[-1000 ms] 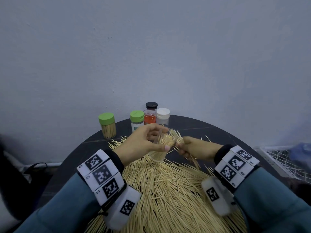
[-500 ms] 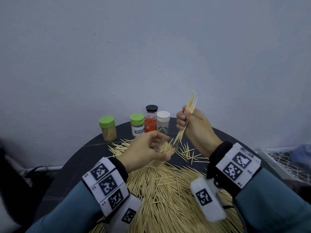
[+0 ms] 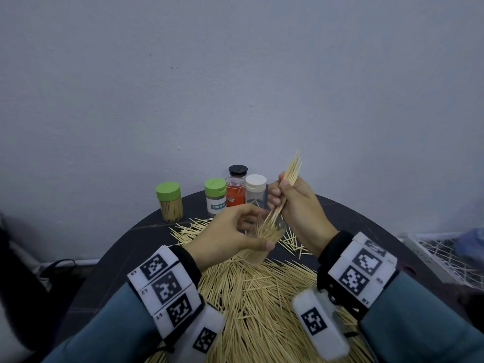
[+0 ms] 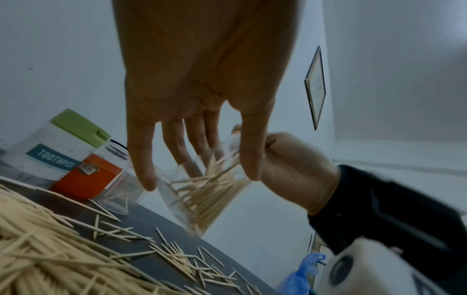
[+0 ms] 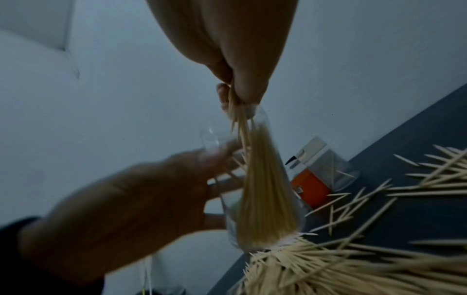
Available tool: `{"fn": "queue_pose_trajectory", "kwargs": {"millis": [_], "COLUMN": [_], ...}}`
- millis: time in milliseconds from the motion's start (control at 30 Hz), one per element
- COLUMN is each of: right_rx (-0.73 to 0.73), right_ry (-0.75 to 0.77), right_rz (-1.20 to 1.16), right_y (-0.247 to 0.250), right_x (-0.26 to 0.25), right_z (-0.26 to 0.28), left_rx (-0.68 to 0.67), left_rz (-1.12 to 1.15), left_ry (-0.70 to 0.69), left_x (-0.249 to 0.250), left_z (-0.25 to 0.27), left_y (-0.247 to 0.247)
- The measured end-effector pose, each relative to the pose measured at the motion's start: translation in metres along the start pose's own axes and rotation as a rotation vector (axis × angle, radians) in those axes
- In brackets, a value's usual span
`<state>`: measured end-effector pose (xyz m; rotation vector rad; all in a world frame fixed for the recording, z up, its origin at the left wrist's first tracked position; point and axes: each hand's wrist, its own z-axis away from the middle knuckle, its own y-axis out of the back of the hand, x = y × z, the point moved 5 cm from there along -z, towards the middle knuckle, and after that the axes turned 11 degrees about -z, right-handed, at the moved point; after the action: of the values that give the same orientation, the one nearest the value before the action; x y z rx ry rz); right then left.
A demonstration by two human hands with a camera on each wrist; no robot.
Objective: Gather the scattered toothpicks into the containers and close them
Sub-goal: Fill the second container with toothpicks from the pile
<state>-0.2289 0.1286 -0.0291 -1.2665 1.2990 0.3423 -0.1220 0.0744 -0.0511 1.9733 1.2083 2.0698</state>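
My left hand [image 3: 235,231] grips a clear open container [image 3: 262,244] tilted above the table, partly filled with toothpicks [image 4: 209,197]. My right hand [image 3: 285,203] pinches a bundle of toothpicks [image 3: 290,174] just above it, their lower ends reaching into the container's mouth [image 5: 250,139]. A large heap of loose toothpicks [image 3: 262,297] covers the near half of the round dark table [image 3: 366,231]. Closed containers stand at the back: two with green lids [image 3: 169,200] [image 3: 215,196], an orange one with a black lid [image 3: 235,191], a white-lidded one [image 3: 255,188].
A grey wall rises right behind the table. A white wire rack [image 3: 440,255] with a blue bag [image 3: 471,243] sits low at the right. Dark cables and objects [image 3: 57,268] lie at the left, beyond the table's edge.
My right hand rose from the table beside the container with a pinched bundle and now holds it upright, its ends in the container's mouth. My left hand kept hold of the container.
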Motion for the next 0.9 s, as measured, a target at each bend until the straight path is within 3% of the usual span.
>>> {"fn": "queue_pose_trajectory", "kwargs": {"millis": [233,433,600,767,900], "right_rx": [-0.074,-0.086,-0.119,-0.054,-0.110], "right_ry": [0.065,-0.037,-0.056,0.040,0.022], "right_rz": [0.131,0.166,0.131,0.206,0.233], "right_y": [-0.004,-0.005,-0.006,0.000,0.000], "right_x": [0.003,0.023,0.022,0.014,0.019], "right_z": [0.013,0.015,0.013,0.012,0.011], "left_rx": [0.075,0.146,0.147,0.111,0.124], "left_rz": [0.102,0.132,0.098,0.097,0.132], "left_ry": [-0.006,-0.057,-0.073,-0.058,-0.051], "left_x": [-0.003,-0.002,-0.002,-0.003,-0.004], "left_z": [-0.003,-0.003,-0.005,-0.006,-0.005], "left_y": [0.004,0.012,0.015,0.013,0.014]}}
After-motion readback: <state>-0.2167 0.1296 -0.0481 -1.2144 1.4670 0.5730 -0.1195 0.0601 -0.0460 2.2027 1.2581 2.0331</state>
